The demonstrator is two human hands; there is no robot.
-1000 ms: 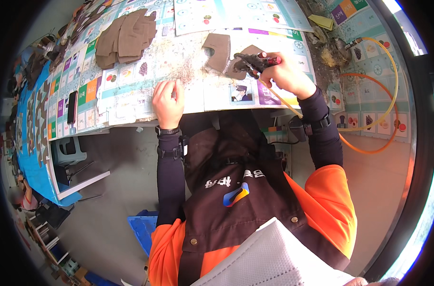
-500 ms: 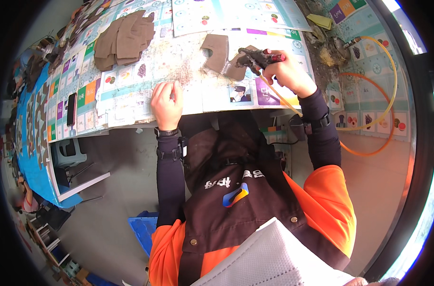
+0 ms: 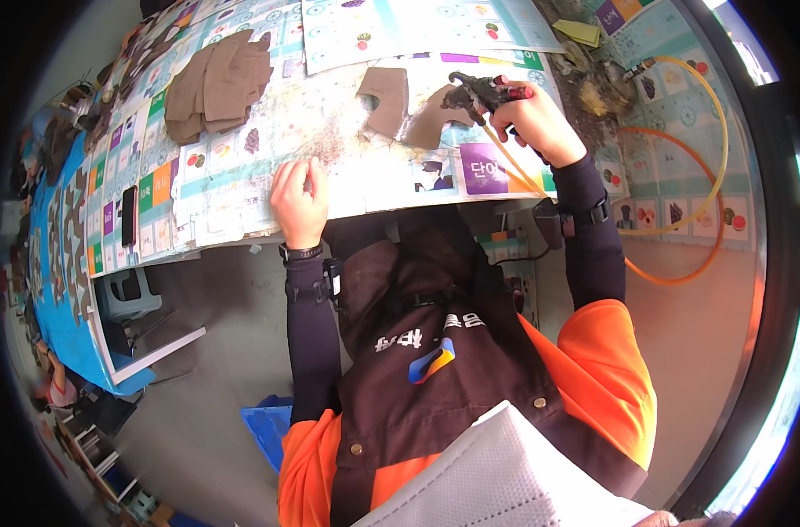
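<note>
Left hand (image 3: 298, 200) rests loosely curled on the paper-covered workbench (image 3: 242, 189) at its near edge, grasping nothing. Right hand (image 3: 540, 123) is clenched around a dark metal spray gun with red knob (image 3: 486, 89), nozzle aimed left at the brown cut leather piece (image 3: 430, 123) just beyond its tip. A second brown piece (image 3: 386, 101) lies further left. Colourful printed sheets cover the bench; a stack of brown pieces (image 3: 220, 83) sits far left.

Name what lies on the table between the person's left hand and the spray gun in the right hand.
In the head view, two brown cut pieces lie between the left hand and the spray gun.
</note>
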